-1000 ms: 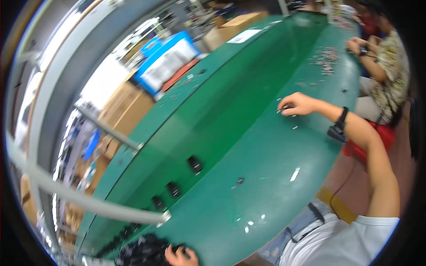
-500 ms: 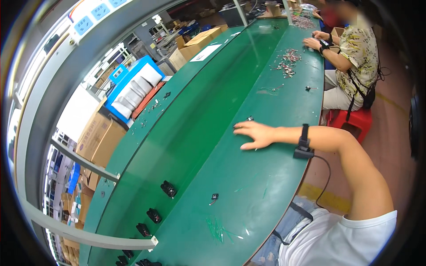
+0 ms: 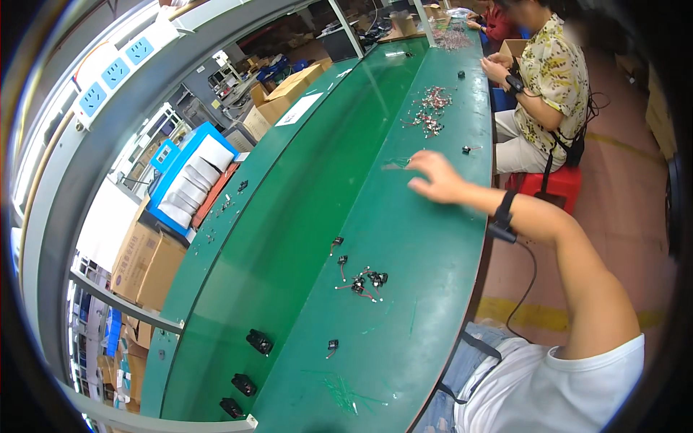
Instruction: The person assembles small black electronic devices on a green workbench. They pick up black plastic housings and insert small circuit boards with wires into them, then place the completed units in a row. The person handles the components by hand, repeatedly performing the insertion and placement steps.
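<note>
Several black wired parts (image 3: 377, 278) lie on the green bench (image 3: 447, 249) between the near green strands (image 3: 338, 392) and the right hand (image 3: 440, 180), its fingers outstretched, thumb apart, beside the far green strands (image 3: 395, 164); contact is unclear. Three black housings (image 3: 259, 341) sit farther left, near a grey bar (image 3: 180, 423) cut off below; the left hand is out of view.

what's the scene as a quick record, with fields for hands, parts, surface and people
left hand: not in view
right hand: open, near thin green strands
table centre: cluster of small black parts with red wires
lower left: chunky black blocks
surface: long smooth green table
nearest co-worker: seated on red plastic stool
</note>
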Motion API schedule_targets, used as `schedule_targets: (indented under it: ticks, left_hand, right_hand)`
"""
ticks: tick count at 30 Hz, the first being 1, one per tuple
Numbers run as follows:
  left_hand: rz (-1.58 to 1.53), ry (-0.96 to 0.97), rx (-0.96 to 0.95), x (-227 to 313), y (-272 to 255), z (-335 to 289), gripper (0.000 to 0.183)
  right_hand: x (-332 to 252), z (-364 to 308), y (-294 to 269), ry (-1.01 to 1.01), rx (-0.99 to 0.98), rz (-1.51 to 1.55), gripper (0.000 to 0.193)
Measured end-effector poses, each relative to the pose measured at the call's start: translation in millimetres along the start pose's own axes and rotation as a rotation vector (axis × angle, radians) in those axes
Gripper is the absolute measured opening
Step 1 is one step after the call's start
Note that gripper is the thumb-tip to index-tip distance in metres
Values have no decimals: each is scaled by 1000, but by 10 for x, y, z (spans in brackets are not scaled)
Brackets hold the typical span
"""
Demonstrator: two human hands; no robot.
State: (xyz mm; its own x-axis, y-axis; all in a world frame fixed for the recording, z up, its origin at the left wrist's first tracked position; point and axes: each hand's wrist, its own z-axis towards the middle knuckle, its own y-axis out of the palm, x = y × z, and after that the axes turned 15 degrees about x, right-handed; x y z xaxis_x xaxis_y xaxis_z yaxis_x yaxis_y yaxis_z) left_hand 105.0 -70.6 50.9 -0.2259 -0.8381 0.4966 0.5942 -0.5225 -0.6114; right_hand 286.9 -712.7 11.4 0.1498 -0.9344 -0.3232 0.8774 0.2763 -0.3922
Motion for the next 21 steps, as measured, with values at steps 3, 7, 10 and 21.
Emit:
schedule_targets:
  ticks: [3,7,10,21]
  left_hand:
    - [70,111,-35,-112,197,149,30]
    - [62,180,-105,118,399,405,37]
    - [7,215,-108,393,449,607,42]
    - [-297,-33,-311,697,793,585,63]
  right_hand:
    - [947,-45,-509,418,-99,-318,60]
    - [929,-240,-630,297,-425,-189,71]
    - [337,-193,-139,191,-519,42,76]
    - [-2004,-384,1074,-147,-755,437,86]
